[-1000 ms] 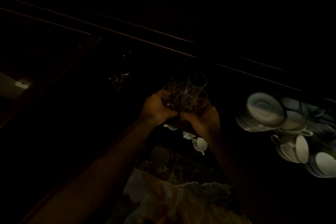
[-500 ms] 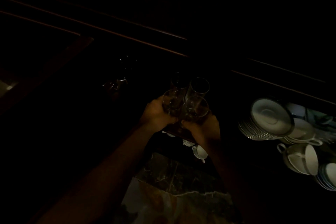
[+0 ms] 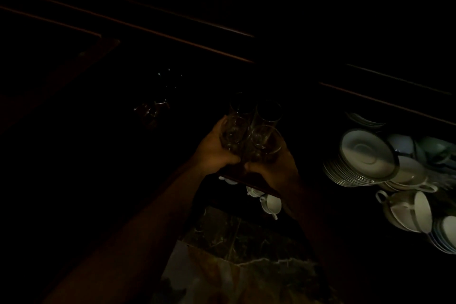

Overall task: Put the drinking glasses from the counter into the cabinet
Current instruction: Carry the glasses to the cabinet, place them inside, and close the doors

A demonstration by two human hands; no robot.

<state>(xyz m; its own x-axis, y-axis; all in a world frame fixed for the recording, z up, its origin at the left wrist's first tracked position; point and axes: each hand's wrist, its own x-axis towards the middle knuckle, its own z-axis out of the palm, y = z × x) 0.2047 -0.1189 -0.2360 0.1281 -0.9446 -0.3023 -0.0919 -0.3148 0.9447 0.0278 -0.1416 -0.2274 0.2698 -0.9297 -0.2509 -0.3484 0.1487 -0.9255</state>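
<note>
In very dim light, several clear drinking glasses (image 3: 256,128) are bunched together at the middle of the head view, rims toward me. My left hand (image 3: 213,152) grips the left side of the bunch and my right hand (image 3: 274,165) grips the right side, fingers curled under the bases. The glasses are held up at a dark cabinet shelf (image 3: 246,180). More glassware (image 3: 153,108) glints faintly further left inside the cabinet.
A stack of white saucers (image 3: 362,158) and white cups (image 3: 407,212) fill the shelf at the right. Small white cups (image 3: 270,203) sit on a lower shelf under my hands. A marble counter (image 3: 234,266) lies below. Dark cabinet framing (image 3: 148,29) runs across the top.
Both hands with the bunched glasses stay about where they were, perhaps a little deeper toward the cabinet. The view has tilted, so the saucers sit lower and the red patch at the top is gone.
</note>
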